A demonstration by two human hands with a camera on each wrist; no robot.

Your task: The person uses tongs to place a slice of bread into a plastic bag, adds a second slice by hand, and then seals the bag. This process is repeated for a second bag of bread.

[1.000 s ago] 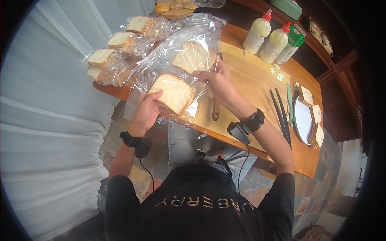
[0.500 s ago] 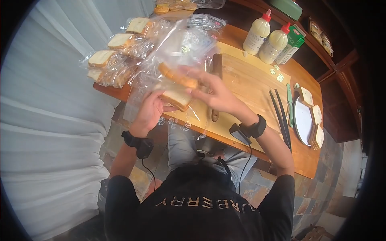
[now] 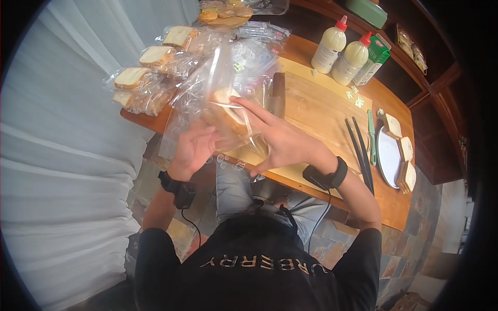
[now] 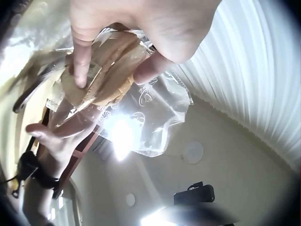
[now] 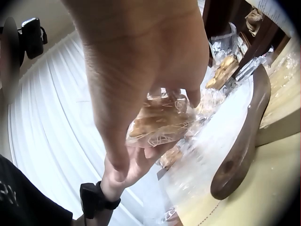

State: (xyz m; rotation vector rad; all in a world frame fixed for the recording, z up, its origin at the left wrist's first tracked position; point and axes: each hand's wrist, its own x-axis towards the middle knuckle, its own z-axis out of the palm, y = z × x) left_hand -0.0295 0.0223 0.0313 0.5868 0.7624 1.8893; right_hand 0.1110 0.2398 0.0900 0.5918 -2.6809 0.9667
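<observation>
Sliced bread (image 3: pixel 226 97) in a clear plastic bag (image 3: pixel 221 67) is held above the table's near left part. My left hand (image 3: pixel 191 151) supports it from below. In the left wrist view, the thumb and a finger of that hand (image 4: pixel 141 28) grip opposite sides of the bagged bread (image 4: pixel 115 70). My right hand (image 3: pixel 293 144) rests its extended fingers on the bag's right side, thumb spread away. The right wrist view shows this hand (image 5: pixel 141 70) over the wrapped bread (image 5: pixel 160 120); some of its fingertips are hidden.
Bagged loaves (image 3: pixel 131 77) lie at the left. A wooden board (image 3: pixel 316 106) lies centrally, with a dark wooden handle (image 3: pixel 278 93) beside it. Squeeze bottles (image 3: pixel 329 49) and a green carton (image 3: pixel 372 65) stand behind. Black tongs (image 3: pixel 359 150) and a bread-edged plate (image 3: pixel 388 155) are at right.
The bread slices, spread apart earlier, are now together inside the bag, tilted. My right hand has let go of its slice, moved lower and spread its thumb from the fingers.
</observation>
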